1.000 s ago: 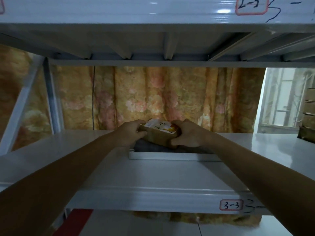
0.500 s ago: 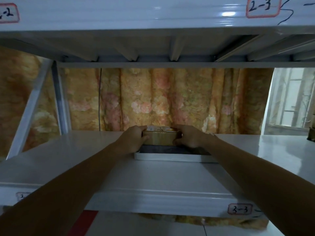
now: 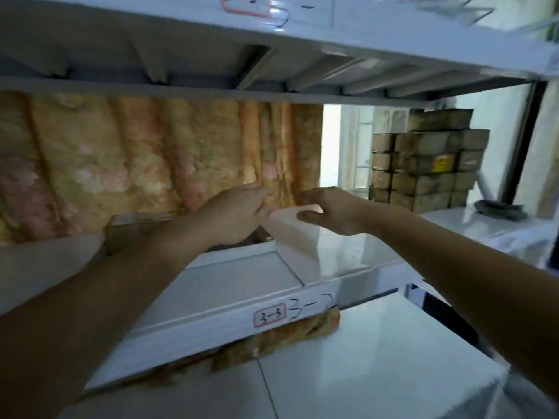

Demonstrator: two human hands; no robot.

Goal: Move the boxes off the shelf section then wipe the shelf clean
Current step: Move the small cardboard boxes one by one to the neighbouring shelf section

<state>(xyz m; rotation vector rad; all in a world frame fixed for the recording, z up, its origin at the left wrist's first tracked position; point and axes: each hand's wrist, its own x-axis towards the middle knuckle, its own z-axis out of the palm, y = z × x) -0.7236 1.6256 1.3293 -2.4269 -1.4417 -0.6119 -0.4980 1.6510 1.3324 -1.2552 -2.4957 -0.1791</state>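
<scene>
Both my hands reach over the white shelf [image 3: 242,285], whose front edge carries the label 3-3 [image 3: 269,316]. My left hand [image 3: 239,213] and my right hand [image 3: 329,210] hover close together with fingers apart and nothing in them. Between them lies a white raised edge [image 3: 290,228], blurred, perhaps the flat tray. A dark blurred shape [image 3: 136,234], possibly the small box, sits behind my left forearm. A stack of several brown boxes [image 3: 423,170] stands at the far right end of the shelf.
The upper shelf [image 3: 302,34] hangs low over my hands. A flowered curtain [image 3: 136,164] closes the back. A grey object [image 3: 499,207] lies beside the brown stack. Below is a lower white shelf [image 3: 378,358].
My hands have let go of the small box they held on the tray and lifted off it. My view has swung right and tilted, bringing the brown stack into sight.
</scene>
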